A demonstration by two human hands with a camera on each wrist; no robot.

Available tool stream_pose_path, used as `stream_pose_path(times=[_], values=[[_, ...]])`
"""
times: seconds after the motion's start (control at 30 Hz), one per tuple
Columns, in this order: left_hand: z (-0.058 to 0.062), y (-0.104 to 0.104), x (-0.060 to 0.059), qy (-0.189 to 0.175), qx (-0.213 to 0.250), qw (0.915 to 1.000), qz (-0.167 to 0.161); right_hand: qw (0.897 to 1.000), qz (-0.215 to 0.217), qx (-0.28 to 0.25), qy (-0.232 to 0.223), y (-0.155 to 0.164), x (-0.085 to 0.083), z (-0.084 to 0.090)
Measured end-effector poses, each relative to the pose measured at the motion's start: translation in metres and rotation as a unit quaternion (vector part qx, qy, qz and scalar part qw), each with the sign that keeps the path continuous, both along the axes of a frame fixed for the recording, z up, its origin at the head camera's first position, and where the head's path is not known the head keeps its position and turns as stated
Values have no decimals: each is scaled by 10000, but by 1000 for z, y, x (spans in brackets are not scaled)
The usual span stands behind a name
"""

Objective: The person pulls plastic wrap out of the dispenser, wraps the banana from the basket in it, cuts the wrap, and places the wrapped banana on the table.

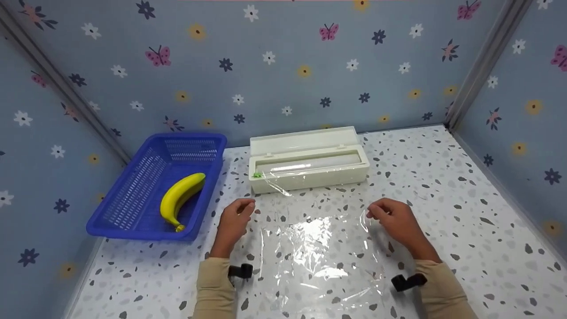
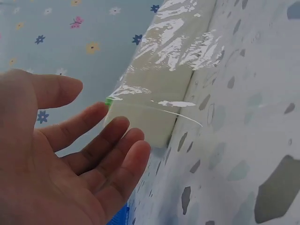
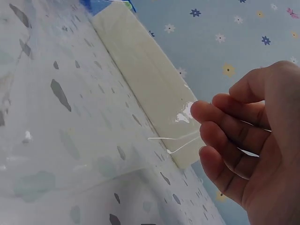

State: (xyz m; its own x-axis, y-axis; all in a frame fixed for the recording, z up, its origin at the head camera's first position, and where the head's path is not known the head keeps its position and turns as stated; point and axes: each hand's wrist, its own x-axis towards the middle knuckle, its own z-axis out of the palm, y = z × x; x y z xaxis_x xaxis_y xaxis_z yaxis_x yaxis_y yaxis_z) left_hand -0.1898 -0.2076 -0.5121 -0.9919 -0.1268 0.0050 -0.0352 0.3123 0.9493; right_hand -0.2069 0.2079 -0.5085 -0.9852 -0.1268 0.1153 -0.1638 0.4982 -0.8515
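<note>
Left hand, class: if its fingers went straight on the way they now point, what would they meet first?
Probably the cream film dispenser: the left hand is open, its fingers aimed at the dispenser's near end, where the clear film comes out. Depth is unclear, so the film's edge might come first.

No legible text, label or number anywhere.

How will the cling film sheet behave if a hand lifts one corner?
The film looks thin and wrinkled, so it would probably sag limply. It seems very light. Lying flat on the table, it may cling there or fold onto itself.
</note>
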Motion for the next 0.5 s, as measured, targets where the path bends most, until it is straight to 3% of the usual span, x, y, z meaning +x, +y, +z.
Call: stream_pose_path(times=[0.17,0.3,0.4,0.5], values=[[-8,6,-16,-111,-222,9994,249,9987,22,-386,-332,5,-15,-5],[-11,14,-28,-111,61,9992,387,9941,20,-910,-594,7,-24,-5],[-10,20,-34,-122,360,9981,485,9832,-20,-1575,-923,6,-31,-4],[-9,25,-38,-114,549,9965,627,9642,-3,-2317,-1290,5,-35,-5]])
